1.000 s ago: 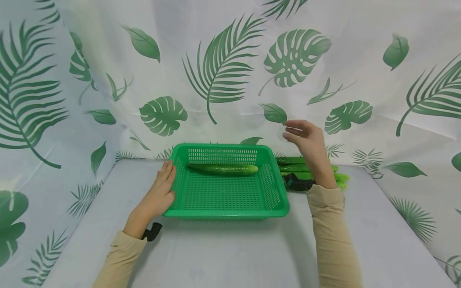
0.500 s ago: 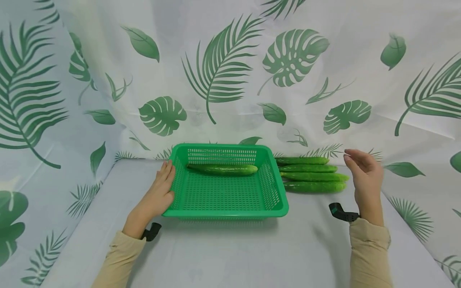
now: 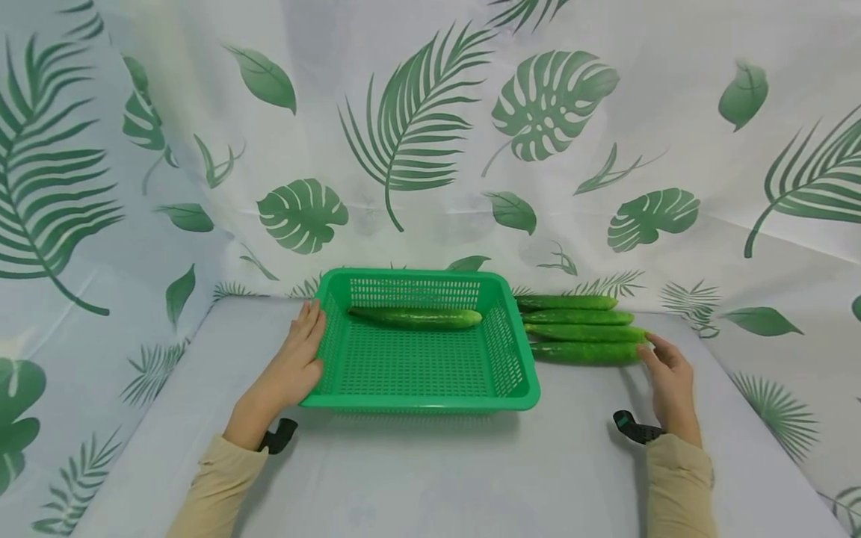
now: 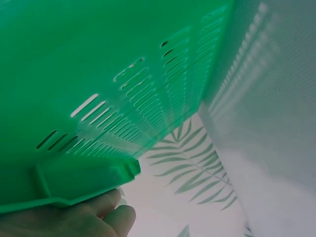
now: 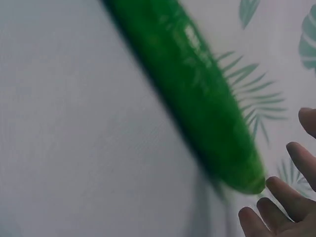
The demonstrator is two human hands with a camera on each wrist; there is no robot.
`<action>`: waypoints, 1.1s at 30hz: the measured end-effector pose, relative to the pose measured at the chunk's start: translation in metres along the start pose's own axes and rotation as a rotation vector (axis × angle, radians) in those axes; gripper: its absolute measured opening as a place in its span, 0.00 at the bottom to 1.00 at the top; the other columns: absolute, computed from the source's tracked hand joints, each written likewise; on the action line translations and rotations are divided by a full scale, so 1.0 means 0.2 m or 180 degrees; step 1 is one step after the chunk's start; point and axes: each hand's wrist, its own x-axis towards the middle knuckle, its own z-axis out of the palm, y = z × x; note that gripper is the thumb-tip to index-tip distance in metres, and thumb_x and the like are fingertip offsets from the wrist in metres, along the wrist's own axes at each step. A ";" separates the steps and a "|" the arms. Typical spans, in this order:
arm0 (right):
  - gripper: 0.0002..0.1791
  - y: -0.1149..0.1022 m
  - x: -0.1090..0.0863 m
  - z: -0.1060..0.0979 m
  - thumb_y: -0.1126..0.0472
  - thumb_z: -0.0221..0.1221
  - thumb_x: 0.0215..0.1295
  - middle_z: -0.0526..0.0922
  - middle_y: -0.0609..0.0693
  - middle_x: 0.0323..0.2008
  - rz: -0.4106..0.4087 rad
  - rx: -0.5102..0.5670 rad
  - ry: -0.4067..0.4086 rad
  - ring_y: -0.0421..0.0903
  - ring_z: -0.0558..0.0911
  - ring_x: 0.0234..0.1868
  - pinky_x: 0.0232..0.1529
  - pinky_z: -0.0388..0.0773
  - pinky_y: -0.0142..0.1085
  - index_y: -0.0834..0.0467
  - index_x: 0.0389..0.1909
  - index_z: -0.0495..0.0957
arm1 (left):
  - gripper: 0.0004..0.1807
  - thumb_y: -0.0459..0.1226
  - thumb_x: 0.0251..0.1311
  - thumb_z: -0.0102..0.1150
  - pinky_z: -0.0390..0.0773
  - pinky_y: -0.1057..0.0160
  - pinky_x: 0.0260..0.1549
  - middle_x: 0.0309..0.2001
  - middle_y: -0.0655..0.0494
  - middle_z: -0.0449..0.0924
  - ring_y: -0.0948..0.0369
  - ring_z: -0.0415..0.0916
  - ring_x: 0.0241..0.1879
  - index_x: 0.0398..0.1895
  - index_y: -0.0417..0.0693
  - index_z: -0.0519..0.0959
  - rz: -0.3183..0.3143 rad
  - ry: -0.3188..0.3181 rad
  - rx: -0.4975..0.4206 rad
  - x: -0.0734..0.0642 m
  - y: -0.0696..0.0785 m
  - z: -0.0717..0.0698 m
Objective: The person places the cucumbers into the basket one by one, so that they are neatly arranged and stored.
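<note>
A green plastic basket (image 3: 417, 401) with slotted walls stands on the table, and one cucumber (image 3: 415, 319) lies inside it near the back. My left hand (image 3: 291, 366) rests against the basket's left rim with its fingers straight. In the left wrist view, fingers (image 4: 98, 210) lie along the rim's underside. Several cucumbers (image 3: 585, 353) lie side by side to the right of the basket, their left ends hidden by it. My right hand (image 3: 671, 381) is at the right tip of the nearest one. Its fingers are spread and hold nothing; whether they touch the tip I cannot tell.
A white table (image 3: 430, 478) carries everything. Behind it and along both sides hangs a white sheet (image 3: 430, 239) printed with green leaves. A black wrist camera (image 3: 635, 430) sits by the right wrist, another camera (image 3: 279, 436) by the left.
My right hand has moved from above the loose cucumbers out to the right, then down to their right ends, uncovering them. The left hand and the basket have hardly moved.
</note>
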 end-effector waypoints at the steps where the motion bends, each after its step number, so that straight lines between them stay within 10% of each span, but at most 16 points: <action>1: 0.37 0.02 0.01 -0.01 0.50 0.53 0.74 0.46 0.52 0.79 0.0059 -0.0029 -0.0056 0.45 0.45 0.78 0.75 0.47 0.38 0.54 0.78 0.53 | 0.39 0.26 0.57 0.35 0.34 0.40 0.72 0.78 0.37 0.29 0.44 0.23 0.77 0.75 0.25 0.42 0.0009 0.0006 -0.0009 0.00 0.00 0.00; 15: 0.46 0.12 0.00 -0.04 0.52 0.65 0.65 0.64 0.42 0.63 0.0177 -0.0239 -0.0304 0.39 0.60 0.64 0.74 0.47 0.36 0.54 0.78 0.53 | 0.39 0.25 0.58 0.35 0.35 0.40 0.72 0.78 0.38 0.31 0.44 0.24 0.77 0.75 0.26 0.43 0.0006 0.0020 0.0007 0.00 0.01 0.00; 22: 0.42 0.15 -0.01 -0.08 0.56 0.68 0.62 0.68 0.34 0.52 -0.0192 -0.0884 -0.0629 0.32 0.67 0.48 0.45 0.68 0.20 0.56 0.75 0.61 | 0.38 0.25 0.59 0.35 0.34 0.41 0.72 0.78 0.38 0.30 0.43 0.24 0.77 0.75 0.26 0.43 -0.0026 -0.0014 0.0004 0.00 0.00 0.00; 33: 0.32 0.13 -0.02 -0.12 0.55 0.73 0.55 0.68 0.40 0.55 0.0086 -0.0838 -0.0610 0.32 0.69 0.47 0.42 0.73 0.21 0.46 0.64 0.78 | 0.38 0.25 0.59 0.34 0.34 0.41 0.72 0.78 0.37 0.30 0.44 0.23 0.77 0.76 0.26 0.42 -0.0056 -0.0021 -0.0022 0.00 0.01 -0.01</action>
